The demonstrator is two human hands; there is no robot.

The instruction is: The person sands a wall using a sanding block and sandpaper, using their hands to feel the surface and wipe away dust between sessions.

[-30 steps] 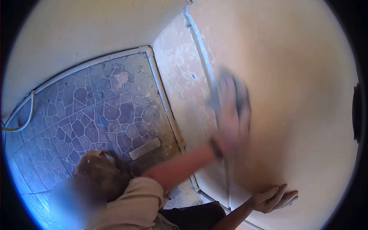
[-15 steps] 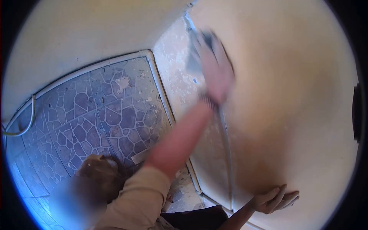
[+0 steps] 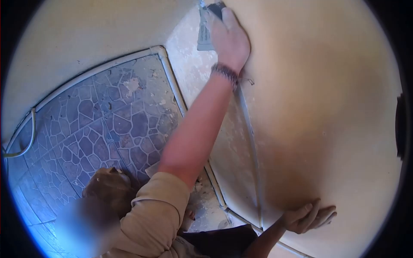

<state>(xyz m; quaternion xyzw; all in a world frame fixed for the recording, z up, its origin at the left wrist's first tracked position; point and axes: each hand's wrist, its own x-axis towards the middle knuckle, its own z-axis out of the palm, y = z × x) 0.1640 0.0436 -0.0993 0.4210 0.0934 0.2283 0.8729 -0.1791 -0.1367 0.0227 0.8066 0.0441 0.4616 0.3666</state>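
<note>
My left hand is stretched out at the top of the view, closed on a folded piece of grey sandpaper with printing on its backing. The sandpaper lies against the pale, patchy strip of wall near the corner. A dark beaded bracelet circles the left wrist. At lower right, my right hand is near the beige wall, fingers extended and loosely apart, with no object in it.
Patterned stone-look floor tiles spread out at left, with flaked debris near the corner. Pipe-like trim edges the floor along both walls. A hose curves at far left. A brown shoe-like shape is below.
My left hand has moved up along the wall with the sandpaper, toward the top edge of the view. The right hand stays in nearly the same place.
</note>
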